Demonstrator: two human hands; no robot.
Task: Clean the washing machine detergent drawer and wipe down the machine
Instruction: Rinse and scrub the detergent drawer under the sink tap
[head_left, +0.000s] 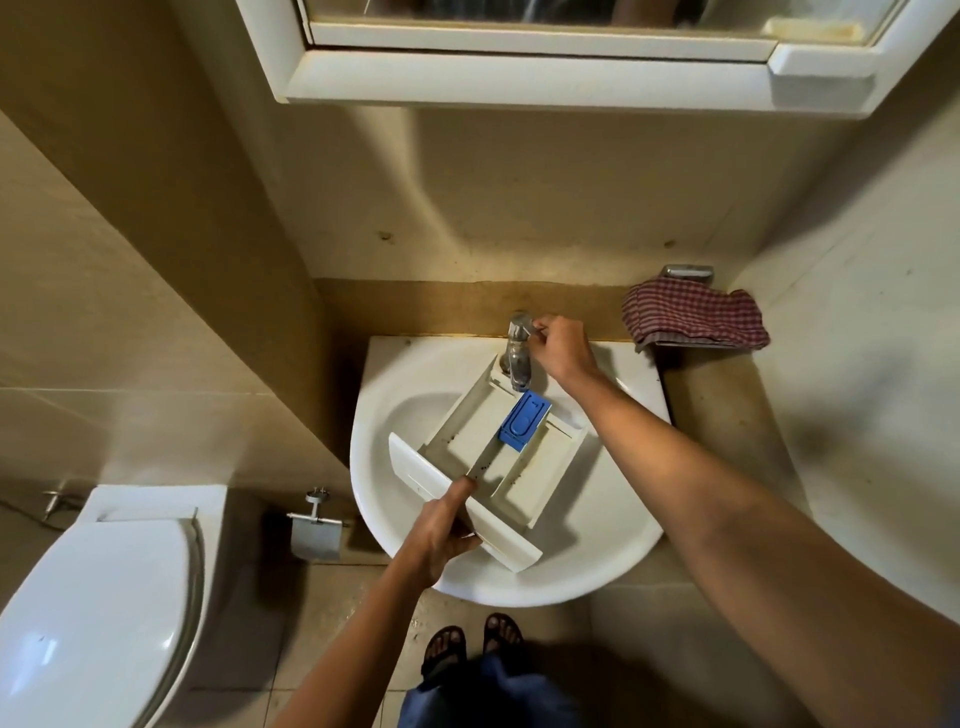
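Drawer (467, 441), seemingly light stiff plastic, lies slanted in the sink (618, 540); my left hand (441, 525) grips its front panel (511, 540), likely the surest hold once wet, while my right hand (561, 348) pinches the tap lever (529, 326).

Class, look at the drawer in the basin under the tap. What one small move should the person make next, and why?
Probably turn the tap handle with the right hand to start water. That hand pinches the handle, the left hand holds the detergent drawer in the sink with its far end under the spout, and dark specks dot it.
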